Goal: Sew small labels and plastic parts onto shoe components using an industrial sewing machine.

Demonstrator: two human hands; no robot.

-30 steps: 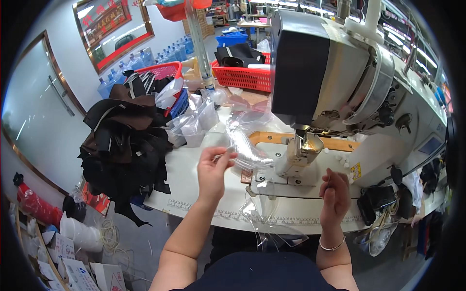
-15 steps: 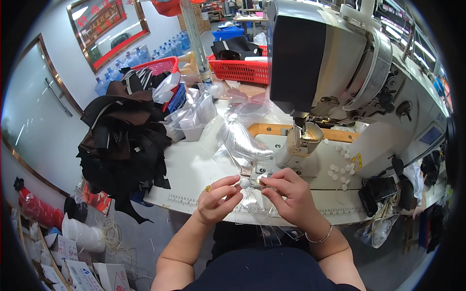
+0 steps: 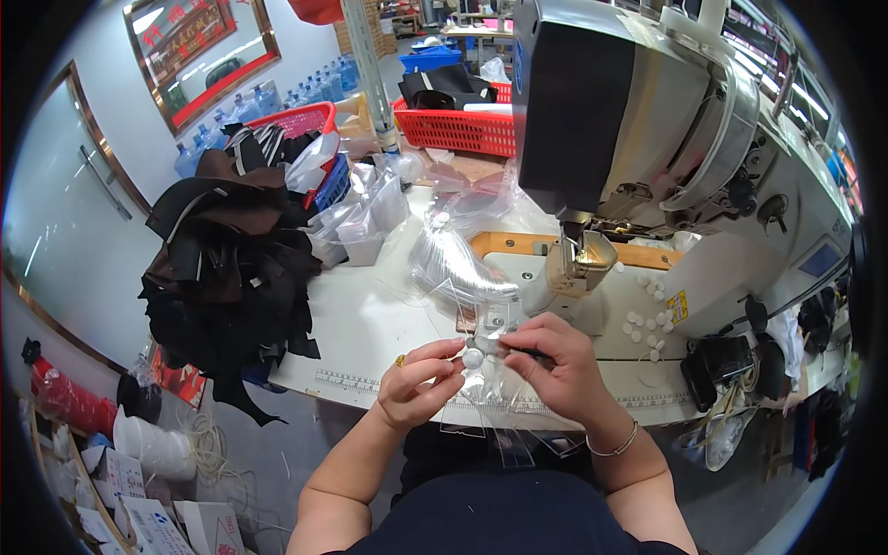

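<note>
My left hand pinches a small white round disc at its edge; it appears to lie against clear plastic strips that hang over the table's front edge. Close on the other side, the fingers of my right hand are closed on a small dark tool. Its tip, if that is the greyish part near the disc, is hard to make out. Both hands are above the table front, before the post of a sewing machine. A bundle of clear plastic strips lies beyond them.
Loose white discs are scattered right of the machine post. Black and brown fabric pieces are heaped at the left edge. A red basket stands at the back. A black case sits at the right edge.
The white disc has turned to show more of its round face and come slightly nearer me. My right hand has lifted a little, and its dark tool shows more. The view has shifted slightly.
</note>
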